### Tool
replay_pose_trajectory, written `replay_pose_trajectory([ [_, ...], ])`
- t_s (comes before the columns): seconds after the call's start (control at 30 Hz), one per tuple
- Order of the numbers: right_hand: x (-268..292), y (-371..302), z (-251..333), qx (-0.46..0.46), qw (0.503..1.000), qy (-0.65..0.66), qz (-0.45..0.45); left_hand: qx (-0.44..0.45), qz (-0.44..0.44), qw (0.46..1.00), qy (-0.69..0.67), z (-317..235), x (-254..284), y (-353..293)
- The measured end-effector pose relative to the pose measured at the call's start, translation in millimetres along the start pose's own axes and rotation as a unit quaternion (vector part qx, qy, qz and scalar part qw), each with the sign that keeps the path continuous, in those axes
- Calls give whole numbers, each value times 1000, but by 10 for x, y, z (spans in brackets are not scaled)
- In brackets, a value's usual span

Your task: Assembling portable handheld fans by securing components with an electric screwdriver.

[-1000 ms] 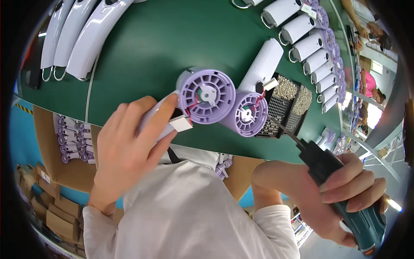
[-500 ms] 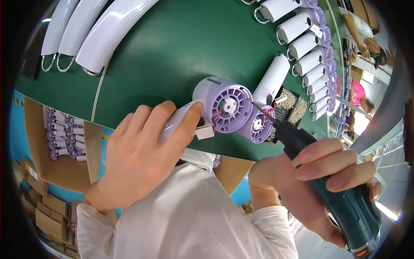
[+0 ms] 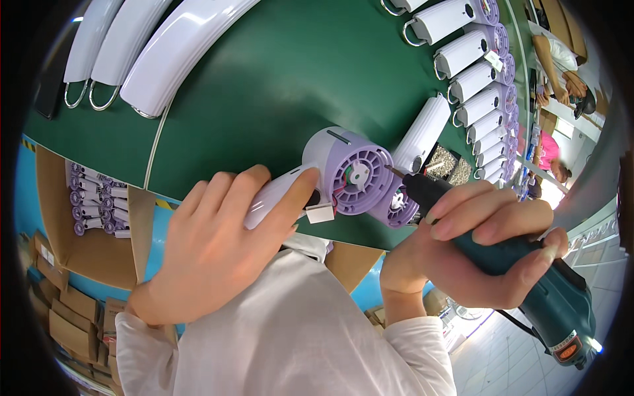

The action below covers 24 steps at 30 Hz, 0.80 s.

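The fingers (image 3: pixel 267 198) of the left hand (image 3: pixel 211 254) are wrapped around the white handle of a hair dryer body (image 3: pixel 340 171), which is held just above the green surface (image 3: pixel 277 79) with its purple ribbed end turned toward the right. A small white connector (image 3: pixel 319 213) on red and black wires is seen hanging below that end. The fingers (image 3: pixel 475 214) of the right hand (image 3: pixel 475 257) are closed around a teal electric screwdriver (image 3: pixel 528 284), whose bit tip is brought against the purple end of the hair dryer body. Just behind the hair dryer body, a second purple-ended unit (image 3: pixel 413 165) is lying on the surface, beside a tray of small screws (image 3: pixel 446 162). Farther right of the hair dryer body, a row of white units (image 3: pixel 472 79) is laid out; to its upper left, long white curved housings (image 3: pixel 158 53) are placed.
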State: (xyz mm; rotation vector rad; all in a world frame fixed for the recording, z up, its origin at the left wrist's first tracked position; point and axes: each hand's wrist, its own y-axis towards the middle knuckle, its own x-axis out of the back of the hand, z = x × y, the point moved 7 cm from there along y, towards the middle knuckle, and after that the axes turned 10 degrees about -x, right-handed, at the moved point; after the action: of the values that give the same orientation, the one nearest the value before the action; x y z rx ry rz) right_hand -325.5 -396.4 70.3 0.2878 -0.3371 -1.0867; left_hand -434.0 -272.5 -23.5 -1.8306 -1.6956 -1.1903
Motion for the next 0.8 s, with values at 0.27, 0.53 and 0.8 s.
replay_pose_trajectory([
  [0.27,-68,21,-28,5,1000,6,-5,10,-9,1000,-28,19,6,-49],
  [0.53,5,-36,-17,-23,993,115,1,3,5,1000,-4,-51,68,-36],
  [0.8,91,-99,365,119,987,107,14,36,-16,999,-12,-96,105,-80],
])
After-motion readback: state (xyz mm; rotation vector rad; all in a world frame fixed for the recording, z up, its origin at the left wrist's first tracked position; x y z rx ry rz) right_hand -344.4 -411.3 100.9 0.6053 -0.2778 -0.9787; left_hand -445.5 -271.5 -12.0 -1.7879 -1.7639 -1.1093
